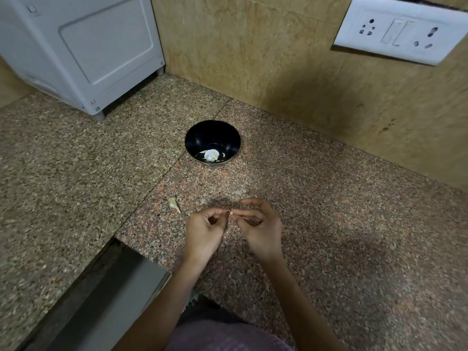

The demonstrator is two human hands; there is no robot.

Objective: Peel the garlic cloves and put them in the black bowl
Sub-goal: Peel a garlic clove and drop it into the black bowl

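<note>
**Step in hand: peeling.** L hand and R hand are meeting above the granite counter, toward its front. Both are pinching one small garlic clove btwn thumb and fingertips, w/ the other fingers curling loosely. The fingertips are hiding most of the clove, so how much skin is on it cannot be told.

The black bowl is standing farther back, well apart from the hands, w/ a few pale peeled cloves lying at its bottom. One more pale piece is lying on the counter near the L hand; whether it is a clove or shed skin cannot be told.

**Risks from here:**
1. The clove is small and prob. getting slick as skin is coming off. A hard pull could be shooting it out of the pinch, onto the counter or into the recess at front left.
2. Skin bits could be sticking to fingertips and travelling into the bowl w/ the clove.
3. The bowl is sitting a reach away, so letting go early is risking a miss.
4. The loose piece is lying close to the L hand, and a careless sweep could be knocking it away.
</note>
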